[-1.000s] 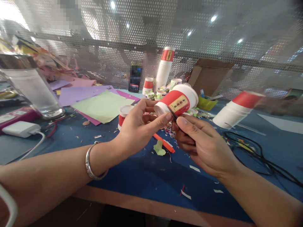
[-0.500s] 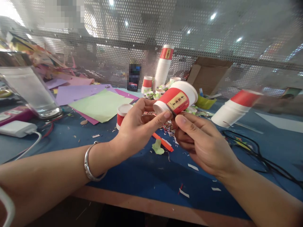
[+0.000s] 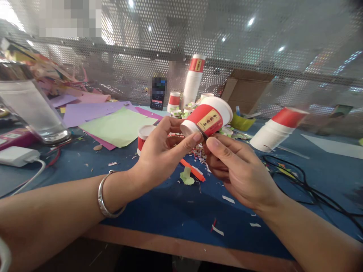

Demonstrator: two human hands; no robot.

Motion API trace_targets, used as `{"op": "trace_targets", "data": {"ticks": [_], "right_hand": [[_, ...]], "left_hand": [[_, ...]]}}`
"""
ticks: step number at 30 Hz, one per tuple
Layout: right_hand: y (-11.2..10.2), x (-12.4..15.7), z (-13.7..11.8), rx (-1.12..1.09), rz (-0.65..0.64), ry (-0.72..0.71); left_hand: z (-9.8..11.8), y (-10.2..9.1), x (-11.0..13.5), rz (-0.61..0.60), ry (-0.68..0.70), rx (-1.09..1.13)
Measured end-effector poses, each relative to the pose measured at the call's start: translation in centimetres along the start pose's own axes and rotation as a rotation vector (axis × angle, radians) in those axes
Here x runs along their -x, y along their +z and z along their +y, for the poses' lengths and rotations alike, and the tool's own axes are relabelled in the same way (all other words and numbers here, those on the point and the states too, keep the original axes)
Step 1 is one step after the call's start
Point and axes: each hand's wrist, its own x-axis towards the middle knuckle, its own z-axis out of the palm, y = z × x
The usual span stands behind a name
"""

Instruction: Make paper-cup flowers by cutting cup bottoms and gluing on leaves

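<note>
A red and white paper cup (image 3: 218, 113) with a yellow label is tilted on its side, its rim toward the upper right. My left hand (image 3: 161, 155) grips it near the base, thumb under the label's lower edge. My right hand (image 3: 238, 166) is closed just below the cup, pinching a thin dark piece (image 3: 203, 135) that touches the cup wall by my left thumb; most of it is hidden by the fingers. Behind my left hand stands a short red and white cup (image 3: 145, 132). An orange pen (image 3: 193, 170) and a torn green paper scrap (image 3: 187, 176) lie beneath my hands.
Stacked paper cups (image 3: 193, 83) rise at the back, and another stack (image 3: 275, 130) leans at right. Green and purple paper sheets (image 3: 119, 128) spread leftward near a glass jar (image 3: 31, 105). A phone (image 3: 158, 94) stands upright. Black cables (image 3: 303, 185) lie on the blue table (image 3: 181, 215).
The whole view has shifted slightly, so everything appears a little further left. Both hands keep the same hold, and the cup's tilt looks nearly unchanged.
</note>
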Motion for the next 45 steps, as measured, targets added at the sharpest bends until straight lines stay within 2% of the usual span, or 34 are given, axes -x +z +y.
{"op": "trace_targets", "data": {"ticks": [27, 45], "right_hand": [[0.25, 0.14, -0.20, -0.020, -0.026, 0.013], [0.13, 0.00, -0.07, -0.028, -0.049, -0.023]], "left_hand": [[-0.21, -0.25, -0.06, 0.015, 0.018, -0.019], [-0.29, -0.15, -0.18, -0.019, 0.019, 0.031]]}}
